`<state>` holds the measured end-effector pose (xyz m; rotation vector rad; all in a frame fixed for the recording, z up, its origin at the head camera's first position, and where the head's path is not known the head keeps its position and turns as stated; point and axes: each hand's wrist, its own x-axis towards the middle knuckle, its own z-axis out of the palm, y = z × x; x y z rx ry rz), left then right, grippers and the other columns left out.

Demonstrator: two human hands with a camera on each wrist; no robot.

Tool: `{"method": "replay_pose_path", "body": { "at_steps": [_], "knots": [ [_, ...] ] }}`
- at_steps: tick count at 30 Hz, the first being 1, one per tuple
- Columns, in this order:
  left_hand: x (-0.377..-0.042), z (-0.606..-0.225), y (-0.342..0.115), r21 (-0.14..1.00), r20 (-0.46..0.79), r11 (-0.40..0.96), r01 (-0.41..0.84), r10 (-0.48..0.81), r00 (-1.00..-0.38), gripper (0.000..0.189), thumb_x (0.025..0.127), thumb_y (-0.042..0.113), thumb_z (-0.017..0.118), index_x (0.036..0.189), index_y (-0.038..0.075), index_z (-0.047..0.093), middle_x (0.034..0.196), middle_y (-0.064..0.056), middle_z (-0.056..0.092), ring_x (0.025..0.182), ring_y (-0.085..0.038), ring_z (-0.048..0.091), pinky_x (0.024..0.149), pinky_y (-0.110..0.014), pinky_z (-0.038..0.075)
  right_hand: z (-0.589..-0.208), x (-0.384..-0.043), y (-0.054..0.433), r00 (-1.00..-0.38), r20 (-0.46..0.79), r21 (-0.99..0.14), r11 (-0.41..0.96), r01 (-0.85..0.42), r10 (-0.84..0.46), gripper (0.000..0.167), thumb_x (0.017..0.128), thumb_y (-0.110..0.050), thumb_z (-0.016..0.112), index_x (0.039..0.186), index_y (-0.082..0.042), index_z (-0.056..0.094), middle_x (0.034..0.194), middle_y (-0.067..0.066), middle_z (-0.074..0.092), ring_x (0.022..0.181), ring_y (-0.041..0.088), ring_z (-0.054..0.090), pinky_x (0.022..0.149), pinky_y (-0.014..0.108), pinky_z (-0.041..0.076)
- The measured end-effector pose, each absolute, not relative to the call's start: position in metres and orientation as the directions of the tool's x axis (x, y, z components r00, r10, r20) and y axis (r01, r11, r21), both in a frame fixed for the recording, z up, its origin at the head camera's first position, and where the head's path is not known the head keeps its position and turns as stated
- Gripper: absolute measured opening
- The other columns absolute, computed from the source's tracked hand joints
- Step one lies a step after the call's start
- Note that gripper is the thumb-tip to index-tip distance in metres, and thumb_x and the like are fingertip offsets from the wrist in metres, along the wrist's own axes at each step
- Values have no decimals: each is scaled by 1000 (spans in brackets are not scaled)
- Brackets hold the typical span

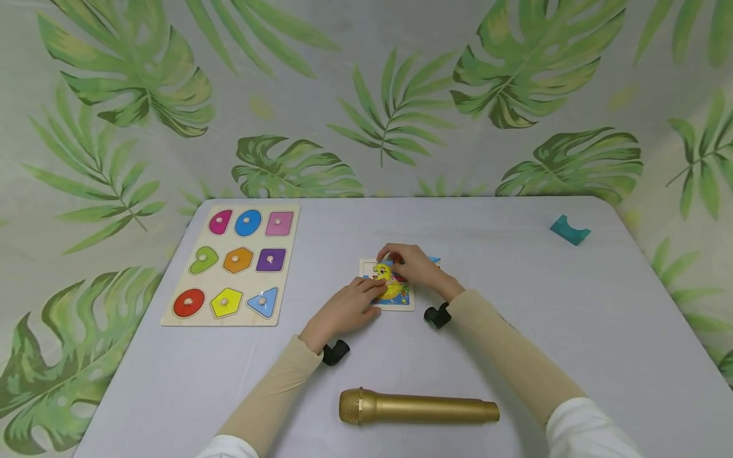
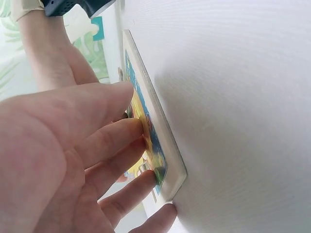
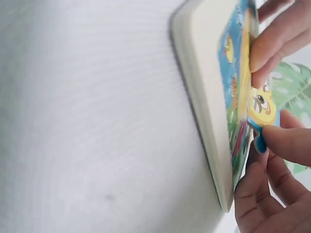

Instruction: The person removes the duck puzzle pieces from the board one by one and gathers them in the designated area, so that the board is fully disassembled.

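A small jigsaw puzzle (image 1: pixel 405 301) in a pale wooden frame lies mid-table, with a yellow character on blue. My left hand (image 1: pixel 346 308) rests fingertips on its picture, fingers extended in the left wrist view. At the puzzle's upper right, my right hand (image 1: pixel 417 267) pinches a jigsaw piece (image 3: pixel 265 109) between thumb and fingers. That piece shows a yellow face with a blue edge and stands tilted up from the board in the right wrist view. A bit of blue (image 1: pixel 435 259) shows beyond the right hand; its full shape is hidden.
A wooden peg board (image 1: pixel 246 281) with several coloured shapes lies at the left. A gold microphone (image 1: pixel 424 407) lies across the near side. A teal curved block (image 1: pixel 569 232) sits at the far right. Black wrist cameras (image 1: pixel 335 352) hang under both wrists.
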<state>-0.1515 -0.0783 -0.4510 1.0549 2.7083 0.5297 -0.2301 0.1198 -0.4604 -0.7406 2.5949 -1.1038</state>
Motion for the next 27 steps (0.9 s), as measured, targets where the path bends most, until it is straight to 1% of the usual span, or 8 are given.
{"method": "replay_pose_path", "body": {
  "at_steps": [5,8,9,11,16,18,23,27],
  "knots": [
    [-153,-452,-77,378,-44,685,622,685,-728,46,97,20,58,138,2,49,144,-11,44,126,-28,41,102,-42,37,-459,-233,127,-882,-12,-828,500,-255,-471,21,87,5,59,105,-5,66,94,10,61,86,24,53,77,34,44],
    [-153,-452,-77,374,-42,686,624,685,-728,46,97,20,58,138,2,50,144,-10,43,126,-28,41,102,-41,37,-457,-235,137,-900,-35,-868,459,-188,-434,19,87,4,58,104,-2,65,93,11,59,81,24,51,68,30,44],
    [-153,-453,-77,373,-42,687,623,684,-729,46,97,20,57,138,2,50,144,-10,44,126,-28,41,102,-41,37,-455,-235,142,-905,-38,-874,453,-176,-425,19,87,4,58,104,-1,65,93,12,59,80,25,51,66,30,44],
    [-153,-453,-77,373,-48,692,618,679,-732,46,97,21,57,139,3,49,145,-9,43,127,-28,41,102,-41,38,-442,-229,151,-908,-55,-883,444,-149,-415,19,88,5,56,106,4,64,94,17,58,76,33,51,59,31,44],
    [-153,-455,-78,383,-50,696,607,672,-739,46,97,20,57,139,4,49,146,-9,42,128,-27,40,103,-40,37,-418,-216,181,-922,-105,-890,449,-81,-373,22,88,8,53,109,13,60,98,25,56,81,40,49,60,34,46],
    [-153,-456,-78,384,-49,697,606,670,-741,46,97,20,57,139,4,49,146,-9,42,128,-27,40,103,-39,36,-425,-219,197,-931,-114,-889,454,-60,-347,22,88,8,54,109,13,60,97,24,57,84,35,49,63,34,46],
    [-152,-457,-78,382,-44,699,605,668,-743,46,97,20,57,139,4,49,146,-7,43,127,-27,41,102,-39,37,-447,-226,235,-949,-133,-865,501,-30,-286,23,89,5,55,110,9,62,97,20,60,79,26,49,58,30,44],
    [-152,-456,-78,393,-45,696,600,667,-744,46,97,20,57,139,4,50,146,-7,43,127,-27,41,101,-40,38,-455,-226,251,-959,-131,-830,557,-31,-250,23,88,4,55,109,7,62,98,17,60,79,19,49,59,28,43]
  ]
}}
